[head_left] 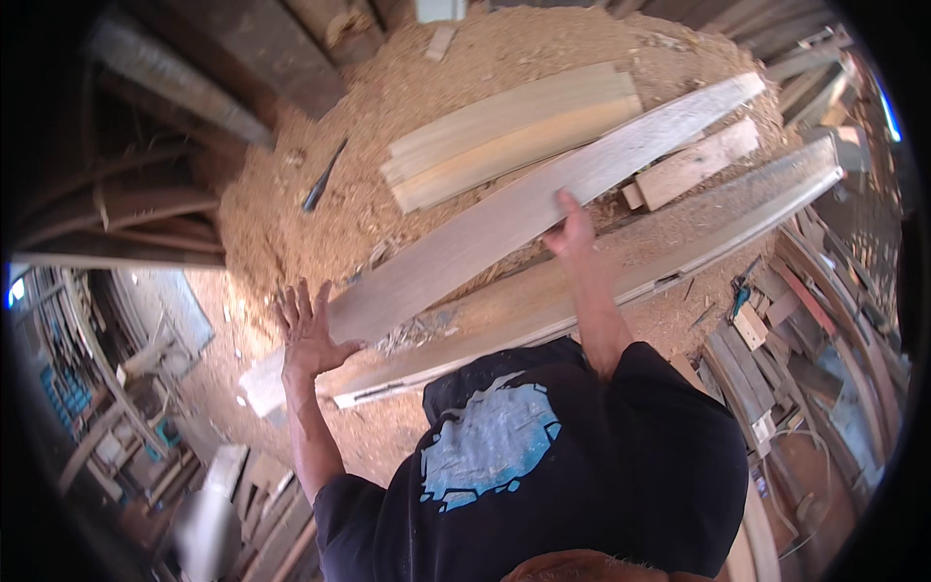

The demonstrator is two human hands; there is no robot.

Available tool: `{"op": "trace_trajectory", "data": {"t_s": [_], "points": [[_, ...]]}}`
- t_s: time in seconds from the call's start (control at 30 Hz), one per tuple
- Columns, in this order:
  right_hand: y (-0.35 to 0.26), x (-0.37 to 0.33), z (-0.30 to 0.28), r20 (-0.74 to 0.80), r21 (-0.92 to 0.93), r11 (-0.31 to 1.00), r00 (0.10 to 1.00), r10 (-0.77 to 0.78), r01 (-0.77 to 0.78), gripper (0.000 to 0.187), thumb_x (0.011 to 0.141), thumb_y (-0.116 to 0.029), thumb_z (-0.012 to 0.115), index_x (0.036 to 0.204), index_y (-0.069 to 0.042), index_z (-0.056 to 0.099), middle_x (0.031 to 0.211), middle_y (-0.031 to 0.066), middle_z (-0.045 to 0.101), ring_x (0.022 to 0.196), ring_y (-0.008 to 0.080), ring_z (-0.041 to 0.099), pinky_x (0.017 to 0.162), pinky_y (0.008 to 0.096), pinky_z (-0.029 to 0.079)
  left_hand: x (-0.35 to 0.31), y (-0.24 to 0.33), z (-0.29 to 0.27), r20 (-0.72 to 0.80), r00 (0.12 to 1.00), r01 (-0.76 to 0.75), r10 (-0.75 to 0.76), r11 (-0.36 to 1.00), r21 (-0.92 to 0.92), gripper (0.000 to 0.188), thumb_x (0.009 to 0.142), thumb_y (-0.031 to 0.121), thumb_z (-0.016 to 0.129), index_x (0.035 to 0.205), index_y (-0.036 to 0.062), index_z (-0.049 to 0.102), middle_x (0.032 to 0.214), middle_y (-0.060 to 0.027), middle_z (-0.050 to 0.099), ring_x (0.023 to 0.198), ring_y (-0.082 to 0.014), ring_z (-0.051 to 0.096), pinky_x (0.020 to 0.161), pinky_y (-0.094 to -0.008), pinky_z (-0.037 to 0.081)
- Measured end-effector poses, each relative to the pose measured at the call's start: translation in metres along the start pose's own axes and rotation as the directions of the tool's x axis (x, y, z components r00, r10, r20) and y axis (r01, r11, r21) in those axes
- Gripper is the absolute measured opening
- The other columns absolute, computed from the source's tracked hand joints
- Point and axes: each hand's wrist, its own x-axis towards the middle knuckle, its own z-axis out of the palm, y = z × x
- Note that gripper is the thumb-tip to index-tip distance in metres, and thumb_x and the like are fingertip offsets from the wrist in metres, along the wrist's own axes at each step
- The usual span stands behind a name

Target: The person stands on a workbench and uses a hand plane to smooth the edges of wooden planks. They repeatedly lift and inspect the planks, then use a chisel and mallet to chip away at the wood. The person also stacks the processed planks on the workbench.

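Observation:
A long pale wooden plank [465, 233] lies slantwise in front of me, from the near left up to the far right. My right hand [572, 229] grips its near edge around the middle, thumb on the top face and the other fingers hidden beneath. Over the plank's left end is my left hand [312, 332], fingers spread wide; whether it touches the wood I cannot tell. Under and nearer than the plank runs a long, shaving-covered wooden beam [669, 257]. A short wooden block [698, 163] sits between them on the right.
Beyond the plank, several thin boards [514, 131] lie together on a sawdust heap [291, 218]. A dark slender tool [324, 177] rests there on the left. Offcuts [747, 359] pile up at the right, near a blue-handled tool [740, 294]. Large timbers [184, 78] stand at the far left.

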Motion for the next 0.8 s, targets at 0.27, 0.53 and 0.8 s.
{"op": "trace_trajectory", "data": {"t_s": [0.27,0.53,0.8], "points": [[-0.004,-0.016,-0.055,0.140,0.035,0.999,0.990,0.006,-0.011,0.043,0.099,-0.031,0.061,0.134,-0.006,0.055,0.127,0.0088,0.063,0.121,0.0279,0.058,0.105,0.0475,0.047,0.071,0.017,0.078,0.398,0.690,0.034,0.605,0.522,-0.852,0.084,0.066,0.042,0.094,0.132,0.0027,0.061,0.112,-0.0111,0.072,0.105,-0.0198,0.067,0.096,-0.0333,0.051],[-0.147,0.072,-0.106,-0.213,-0.208,0.950,0.937,-0.276,0.233,0.068,0.103,-0.051,0.050,0.148,-0.001,0.041,0.147,0.0174,0.048,0.133,0.0335,0.049,0.112,0.0516,0.041,0.007,0.067,0.032,0.301,0.851,-0.131,0.431,0.729,-0.672,0.067,0.069,0.038,0.092,0.120,0.0048,0.065,0.103,-0.0151,0.074,0.097,-0.0302,0.071,0.088,-0.0406,0.053],[-0.093,0.062,-0.079,-0.038,0.120,0.939,0.947,-0.320,0.322,0.080,0.103,-0.066,0.034,0.156,-0.006,0.030,0.157,0.0150,0.038,0.143,0.0350,0.038,0.120,0.0507,0.030,-0.067,0.059,0.041,-0.263,0.948,-0.248,0.181,0.935,-0.253,0.050,0.064,0.032,0.091,0.098,0.0098,0.061,0.080,-0.0129,0.068,0.078,-0.0363,0.067,0.073,-0.0496,0.051]]}}
